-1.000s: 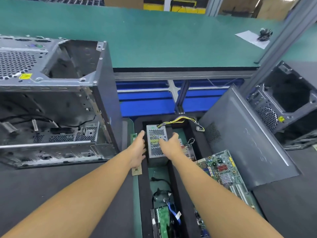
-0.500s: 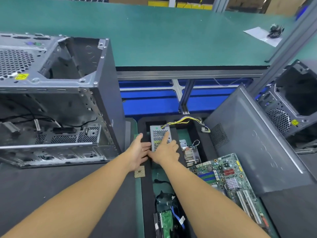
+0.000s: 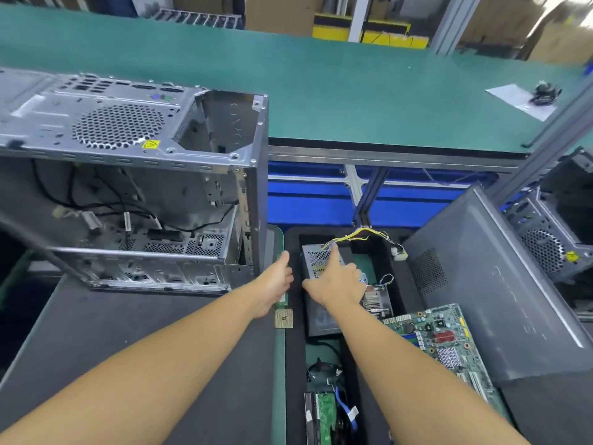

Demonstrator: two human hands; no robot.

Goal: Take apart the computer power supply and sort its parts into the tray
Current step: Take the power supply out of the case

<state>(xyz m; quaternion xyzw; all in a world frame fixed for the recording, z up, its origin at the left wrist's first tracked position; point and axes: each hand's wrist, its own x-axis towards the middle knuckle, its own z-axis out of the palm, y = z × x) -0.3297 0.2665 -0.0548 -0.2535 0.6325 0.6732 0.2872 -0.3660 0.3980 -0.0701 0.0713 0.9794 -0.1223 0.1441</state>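
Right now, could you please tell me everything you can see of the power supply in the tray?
The power supply is a grey sheet-metal box with a perforated vent face, lying in a black compartment of the tray. A bundle of yellow and black wires leaves its far end. The right hand rests open on top; the left hand is beside it, apart.

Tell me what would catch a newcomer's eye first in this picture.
The gutted case stands open at the left. At centre both hands meet over the tray: the right hand lies on the power supply, a finger by its yellow wires, and the left hand is open beside it. The motherboard lies at lower right.
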